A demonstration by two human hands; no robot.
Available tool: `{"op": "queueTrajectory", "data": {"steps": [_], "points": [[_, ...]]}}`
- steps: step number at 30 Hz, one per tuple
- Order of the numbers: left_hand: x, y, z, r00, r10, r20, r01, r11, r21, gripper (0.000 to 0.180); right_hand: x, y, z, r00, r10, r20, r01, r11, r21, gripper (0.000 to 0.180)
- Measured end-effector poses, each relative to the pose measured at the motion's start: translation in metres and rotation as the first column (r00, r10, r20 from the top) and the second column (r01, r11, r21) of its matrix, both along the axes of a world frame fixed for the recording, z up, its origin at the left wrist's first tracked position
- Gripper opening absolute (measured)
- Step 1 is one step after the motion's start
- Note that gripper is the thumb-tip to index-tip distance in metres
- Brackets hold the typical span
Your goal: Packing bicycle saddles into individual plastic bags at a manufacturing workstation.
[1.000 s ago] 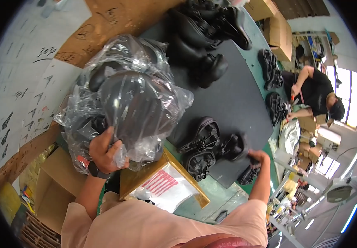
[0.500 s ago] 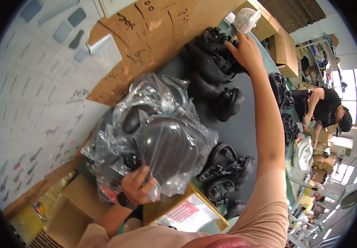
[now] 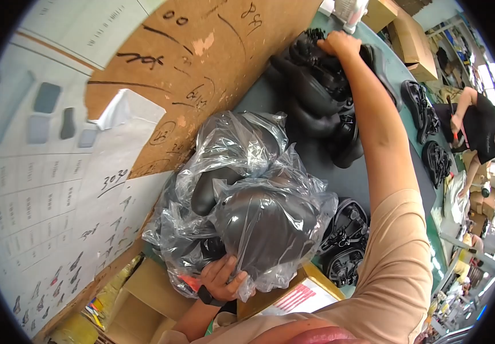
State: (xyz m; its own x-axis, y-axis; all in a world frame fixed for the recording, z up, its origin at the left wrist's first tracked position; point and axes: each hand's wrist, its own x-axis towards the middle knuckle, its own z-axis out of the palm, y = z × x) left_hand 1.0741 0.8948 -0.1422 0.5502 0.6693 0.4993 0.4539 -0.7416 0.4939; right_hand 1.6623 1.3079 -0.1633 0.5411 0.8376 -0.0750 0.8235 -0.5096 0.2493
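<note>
Clear plastic bags (image 3: 267,226) with rounded black shoes inside are heaped in the middle, close to me. My left hand (image 3: 223,279) has its fingers curled round the near lower edge of a bag. My right arm reaches far across the table to a stack of black shoes (image 3: 316,97). At the far end of that stack, my right hand (image 3: 342,45) is closed on a black shoe; part of its grip is hidden behind the fingers. Right of the bags lies a pair of strappy black sandals (image 3: 345,238), partly under my right arm.
A marked brown board (image 3: 196,74) with pinned paper sheets (image 3: 104,172) rises at the left. Cardboard boxes (image 3: 150,298) stand near me. More black sandals (image 3: 422,112) line the table's right side. A small white fan-like device (image 3: 351,11) is at the far edge. A co-worker (image 3: 471,126) works beyond.
My view has shifted, so the bags and shoes sit further right in it. My right hand has gone from spread over the shoe stack to closed at its far end. My left hand keeps the bag.
</note>
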Motion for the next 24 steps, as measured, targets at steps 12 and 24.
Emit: {"op": "queueTrajectory", "data": {"steps": [12,24], "points": [[0.013,0.011,0.006,0.986,-0.111,0.122,0.108,0.994,0.024,0.074,0.170,-0.516,-0.040,0.942,0.298,0.152,-0.329,0.911,0.248,0.024],[0.006,0.005,0.003,0.997,-0.072,0.038,0.070,0.996,0.048,0.067,-0.087,-0.553,0.213,0.690,-0.026,-0.723,0.213,0.963,0.168,0.042]]}}
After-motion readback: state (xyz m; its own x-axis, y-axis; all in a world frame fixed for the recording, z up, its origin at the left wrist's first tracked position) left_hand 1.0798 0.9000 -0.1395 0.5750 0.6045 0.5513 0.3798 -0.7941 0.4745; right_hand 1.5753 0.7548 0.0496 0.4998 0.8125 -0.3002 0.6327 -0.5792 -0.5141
